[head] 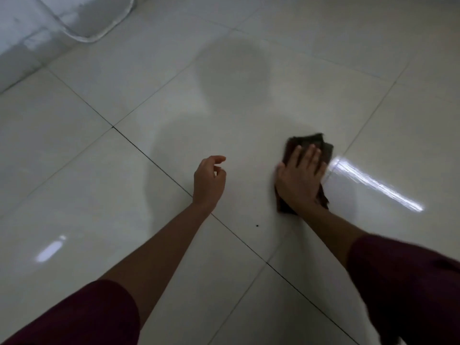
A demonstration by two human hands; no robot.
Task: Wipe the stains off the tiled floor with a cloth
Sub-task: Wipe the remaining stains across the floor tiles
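Nearest the person, a small dark speck (257,225) lay on the tiled floor (249,108), just beyond the dark grout line (154,159), between the two forearms. The left hand (209,181) hovered above that line, fingers loosely curled, holding nothing. The right hand (300,181), nearer the speck, pressed flat and spread on the brown cloth (311,143), whose long axis ran away from the person. The speck lay back and left of it, so the next stroke would probably pull that way.
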